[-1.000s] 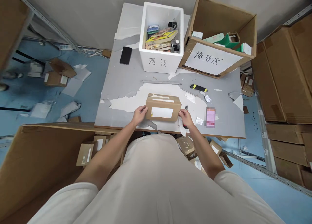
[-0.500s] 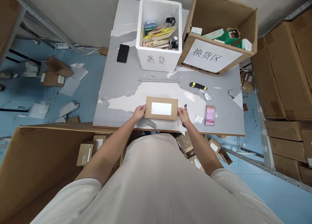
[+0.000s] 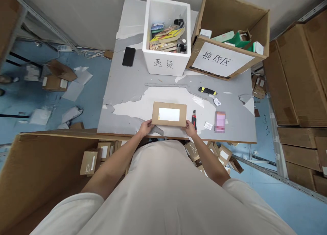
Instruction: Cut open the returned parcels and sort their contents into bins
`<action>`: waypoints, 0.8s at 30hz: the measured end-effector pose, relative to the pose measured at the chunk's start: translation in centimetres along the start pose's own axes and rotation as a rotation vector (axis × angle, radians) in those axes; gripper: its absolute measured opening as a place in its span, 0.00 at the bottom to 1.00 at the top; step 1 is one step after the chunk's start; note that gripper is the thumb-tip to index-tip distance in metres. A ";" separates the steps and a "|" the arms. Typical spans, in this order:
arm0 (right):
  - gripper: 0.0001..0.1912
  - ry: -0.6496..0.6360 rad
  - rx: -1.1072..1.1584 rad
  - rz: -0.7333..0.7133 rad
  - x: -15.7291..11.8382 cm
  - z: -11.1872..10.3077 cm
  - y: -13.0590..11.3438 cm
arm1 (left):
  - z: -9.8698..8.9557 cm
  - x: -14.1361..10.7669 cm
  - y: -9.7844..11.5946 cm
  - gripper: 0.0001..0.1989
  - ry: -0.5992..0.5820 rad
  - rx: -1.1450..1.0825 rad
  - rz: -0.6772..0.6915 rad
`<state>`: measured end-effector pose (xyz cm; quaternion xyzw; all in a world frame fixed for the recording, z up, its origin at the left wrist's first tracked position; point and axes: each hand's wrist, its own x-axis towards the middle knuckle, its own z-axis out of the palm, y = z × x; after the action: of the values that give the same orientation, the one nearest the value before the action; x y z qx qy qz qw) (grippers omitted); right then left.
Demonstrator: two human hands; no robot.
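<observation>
A flat brown cardboard box (image 3: 156, 117) with a white label (image 3: 169, 114) on top lies near the table's front edge. My left hand (image 3: 146, 128) grips its lower left corner, and my right hand (image 3: 189, 129) grips the lower right one. Fingertips of both are partly hidden at the box's edge. Just right of the box is a red and black box cutter (image 3: 194, 120), close to my right hand. Farther right are a small white printed slip (image 3: 208, 125) and a pink item (image 3: 220, 121), which is blurred.
On the grey table (image 3: 122, 88) stand a white foam box (image 3: 163, 62) of books and a carton (image 3: 224, 62) of small boxes. A black phone (image 3: 128, 56) and a yellow-black cutter (image 3: 207, 90) lie there. A large open carton (image 3: 46, 160) is at lower left.
Both hands have slid down along the box's sides to its near corners. The red cutter, partly covered before by my right hand, now shows more fully. The box has hardly moved.
</observation>
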<state>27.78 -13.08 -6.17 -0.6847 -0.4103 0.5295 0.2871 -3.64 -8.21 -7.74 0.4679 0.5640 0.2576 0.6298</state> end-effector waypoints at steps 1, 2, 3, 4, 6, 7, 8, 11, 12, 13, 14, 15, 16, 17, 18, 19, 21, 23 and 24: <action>0.26 -0.004 0.003 -0.006 -0.1 -0.2 -0.3 | -0.1 -0.2 0.4 0.32 0.002 0.027 0.018; 0.25 -0.008 0.007 -0.016 -0.2 -0.4 -0.7 | -0.3 -0.5 0.9 0.31 0.011 0.058 0.038; 0.25 -0.010 0.010 -0.033 -0.3 -0.8 -1.1 | -0.4 -0.7 1.6 0.30 0.027 0.092 0.059; 0.24 -0.004 0.011 -0.056 -0.4 -1.1 -1.7 | -0.5 -0.9 2.3 0.28 0.047 0.126 0.081; 0.23 0.040 -0.024 -0.102 -0.3 -1.9 -2.9 | -0.6 -1.1 3.9 0.27 0.092 0.193 0.126; 0.23 0.067 -0.069 -0.118 -0.2 -2.2 -3.6 | -0.5 -1.0 4.7 0.27 0.111 0.222 0.147; 0.24 0.088 -0.129 -0.127 0.0 -2.4 -4.3 | -0.3 -0.8 5.5 0.27 0.133 0.245 0.163; 0.27 0.112 -0.291 -0.121 0.8 -2.8 -6.1 | 0.1 0.1 7.0 0.27 0.190 0.269 0.162; 0.28 0.113 -0.311 -0.121 1.1 -2.8 -6.4 | 0.3 0.4 7.3 0.27 0.197 0.261 0.149; 0.28 0.117 -0.311 -0.120 1.3 -2.7 -6.7 | 0.3 0.6 7.4 0.27 0.196 0.250 0.137; 0.29 0.123 -0.297 -0.117 1.4 -2.6 -6.7 | 0.3 0.7 7.5 0.27 0.191 0.239 0.128; 0.29 0.128 -0.275 -0.112 1.5 -2.5 -6.7 | 0.3 0.8 7.4 0.27 0.186 0.228 0.122; 0.28 0.127 -0.249 -0.107 1.5 -2.4 -6.5 | 0.3 0.7 7.4 0.27 0.184 0.222 0.119; 0.28 0.118 -0.219 -0.103 1.5 -2.4 -6.1 | 0.3 0.6 7.3 0.27 0.187 0.220 0.117; 0.28 0.108 -0.187 -0.098 1.5 -2.5 -5.7 | 0.3 0.5 7.2 0.27 0.191 0.220 0.116; 0.28 0.106 -0.161 -0.092 1.4 -2.7 -5.3 | 0.3 0.4 7.1 0.27 0.196 0.221 0.116; 0.26 0.168 -0.175 -0.073 1.2 -3.3 -4.1 | 0.3 0.2 6.9 0.27 0.207 0.226 0.117; 0.21 0.304 -0.299 -0.018 0.9 -4.0 -2.9 | 0.5 0.2 6.8 0.28 0.216 0.228 0.115; 0.18 0.363 -0.389 0.030 0.9 -4.4 -2.2 | 0.5 0.2 6.8 0.29 0.222 0.230 0.111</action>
<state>31.52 -11.05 -3.54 -0.8168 -0.4358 0.3134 0.2114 -1.69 -5.30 -1.84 0.5358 0.6293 0.2760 0.4907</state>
